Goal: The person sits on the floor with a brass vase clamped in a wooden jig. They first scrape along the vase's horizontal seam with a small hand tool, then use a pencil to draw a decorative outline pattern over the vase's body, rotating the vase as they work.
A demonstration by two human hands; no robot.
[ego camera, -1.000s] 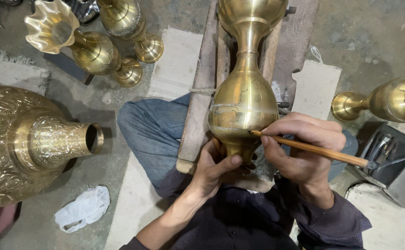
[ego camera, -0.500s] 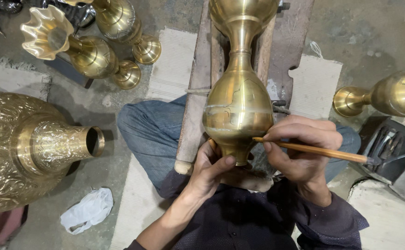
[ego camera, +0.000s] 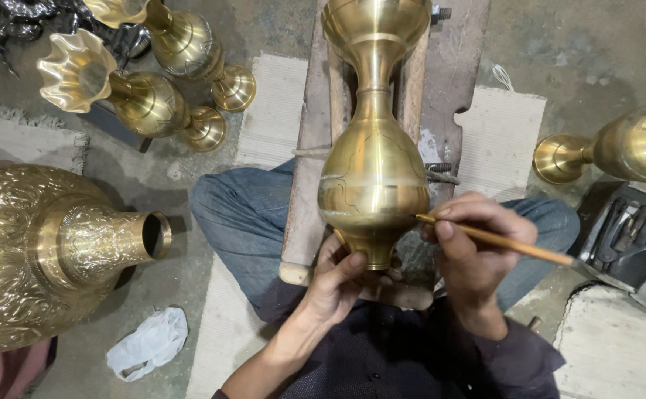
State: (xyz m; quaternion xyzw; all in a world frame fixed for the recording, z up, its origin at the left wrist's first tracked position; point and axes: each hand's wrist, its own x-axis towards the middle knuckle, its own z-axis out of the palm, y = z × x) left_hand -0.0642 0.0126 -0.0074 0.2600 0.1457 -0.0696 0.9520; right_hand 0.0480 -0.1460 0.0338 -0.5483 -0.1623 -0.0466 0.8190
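The right hand (ego camera: 474, 251) is closed around a thin wooden-handled tool (ego camera: 496, 240), pinching it between thumb and fingers like a pen. The tool's tip touches the lower right side of a plain brass vase (ego camera: 374, 177), just above where the body narrows to the foot. The left hand (ego camera: 341, 284) is wrapped around the vase's foot from below, thumb on the front, fingers curled behind.

The vase lies along a wooden board (ego camera: 308, 185) that runs away from the person, its mouth pointing to the top of the view and its foot toward the body. Faint scratched lines show on its left shoulder. Under the board are the person's crossed legs in blue jeans (ego camera: 245, 222), and dark sleeves cover the forearms.

To the left lies a large embossed brass vase (ego camera: 42, 251) on its side, its neck opening facing right. Below it lies a crumpled white plastic bag (ego camera: 148, 343) on the floor. At upper left two fluted brass vases (ego camera: 142, 96) lie side by side. At right another brass vase (ego camera: 618, 148) lies with its foot toward the board, just above a dark tray of tools (ego camera: 626, 236).
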